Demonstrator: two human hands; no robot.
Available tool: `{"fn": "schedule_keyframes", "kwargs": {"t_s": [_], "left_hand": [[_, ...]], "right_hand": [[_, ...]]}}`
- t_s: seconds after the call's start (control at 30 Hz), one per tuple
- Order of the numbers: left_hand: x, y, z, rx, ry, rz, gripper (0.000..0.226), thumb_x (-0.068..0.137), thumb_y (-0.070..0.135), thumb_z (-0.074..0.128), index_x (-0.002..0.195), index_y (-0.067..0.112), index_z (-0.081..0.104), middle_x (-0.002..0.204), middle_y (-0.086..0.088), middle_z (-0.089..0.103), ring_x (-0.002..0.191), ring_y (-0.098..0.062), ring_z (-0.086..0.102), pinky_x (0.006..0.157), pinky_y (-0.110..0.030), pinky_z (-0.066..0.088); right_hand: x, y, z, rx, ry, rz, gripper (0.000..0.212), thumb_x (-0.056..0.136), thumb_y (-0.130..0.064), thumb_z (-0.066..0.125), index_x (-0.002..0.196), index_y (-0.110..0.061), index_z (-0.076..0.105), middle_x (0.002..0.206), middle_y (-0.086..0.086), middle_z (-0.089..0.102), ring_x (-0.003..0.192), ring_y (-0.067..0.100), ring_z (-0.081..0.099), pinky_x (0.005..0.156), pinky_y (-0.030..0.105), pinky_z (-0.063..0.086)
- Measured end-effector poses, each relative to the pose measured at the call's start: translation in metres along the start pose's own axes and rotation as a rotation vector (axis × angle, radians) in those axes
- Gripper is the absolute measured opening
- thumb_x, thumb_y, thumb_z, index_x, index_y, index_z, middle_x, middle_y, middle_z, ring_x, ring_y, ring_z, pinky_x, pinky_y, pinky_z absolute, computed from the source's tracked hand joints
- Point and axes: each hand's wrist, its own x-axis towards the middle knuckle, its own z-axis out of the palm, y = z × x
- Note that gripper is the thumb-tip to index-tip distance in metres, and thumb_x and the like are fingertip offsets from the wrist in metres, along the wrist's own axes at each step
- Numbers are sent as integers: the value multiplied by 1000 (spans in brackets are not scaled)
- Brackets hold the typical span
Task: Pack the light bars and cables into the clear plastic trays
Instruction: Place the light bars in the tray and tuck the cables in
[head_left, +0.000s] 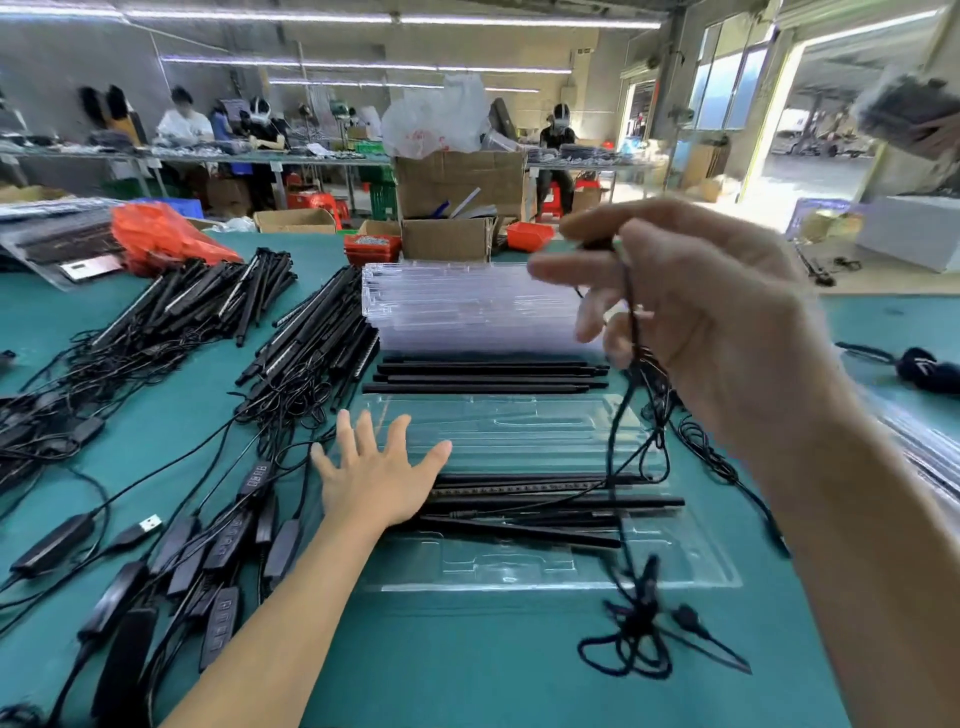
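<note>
While a clear plastic tray (519, 431) lies open on the green table (467, 665) with several black light bars (545, 501) across its middle, I see my right hand (717, 332) raised above it, pinching a black cable (623, 467) that dangles to a blurred tangle near the tray's front edge. My left hand (374, 478) rests spread and flat on the tray's left end. Behind it lie four more bars (488, 376) and a stack of empty trays (467, 306); heaps of bars and cabled controllers (218, 551) sit to the left.
</note>
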Motion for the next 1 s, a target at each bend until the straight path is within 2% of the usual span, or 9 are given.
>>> {"fn": "schedule_keyframes", "kwargs": {"t_s": [0.23,0.33,0.43,0.53,0.63,0.73,0.83,0.93,1.0], "left_hand": [[-3,3,-3,-22,61,11,78,91,78,6,157,37,7,166,-12,-11,148,-30,-28,115,-58,-18],[-11,16,-23,-391,266,126,62,97,67,25,134,27,54,149,-15,43,145,-33,26,119,-54,18],[-24,32,-63,-1136,-155,223,72,98,69,28,81,18,77,90,-4,75,89,-19,67,78,-36,51],[-35,39,-89,-1061,-605,373,60,94,67,43,66,22,71,68,1,66,66,-13,61,69,-31,46],[-43,42,-95,-927,-615,507,42,95,47,55,89,10,74,85,-6,70,78,-16,63,74,-30,50],[-49,40,-95,-1025,-549,434,37,101,41,51,99,10,71,89,-9,70,75,-19,64,69,-29,51],[-56,33,-104,-974,-517,392,32,99,45,53,109,18,68,75,-5,63,46,-14,51,47,-27,49],[-67,24,-121,-668,-631,531,26,97,40,62,123,44,60,72,0,63,44,-9,43,40,-21,34],[-74,23,-129,-446,-647,617,37,97,32,64,127,52,55,73,3,68,50,-10,47,48,-23,37]], "right_hand": [[5,34,31,-230,-44,78,11,95,-5,63,87,-8,57,80,-1,78,82,27,75,54,16,47],[-8,65,41,-287,-87,101,16,95,-6,65,82,-10,56,82,2,78,70,17,71,52,19,45],[-16,81,43,-375,-97,110,21,93,-5,67,77,-10,53,79,2,74,57,-1,62,53,11,41],[-25,95,47,-576,-171,132,27,90,-9,69,72,-19,51,68,-7,65,51,4,51,53,17,39],[-33,102,45,-808,-201,80,10,87,-19,70,81,-24,64,70,-11,59,61,17,52,62,35,48],[-42,97,42,-538,-113,82,5,88,-24,69,91,-25,73,71,-7,70,55,5,56,56,19,43],[-40,97,26,-254,293,277,19,92,-29,65,81,-14,70,72,6,75,56,13,62,50,25,44],[-35,104,0,150,530,690,36,97,-44,55,105,-11,67,99,8,78,83,24,71,63,32,47],[-36,111,-15,425,647,765,43,95,-44,58,119,-9,63,117,8,73,102,29,71,71,35,51]]}}
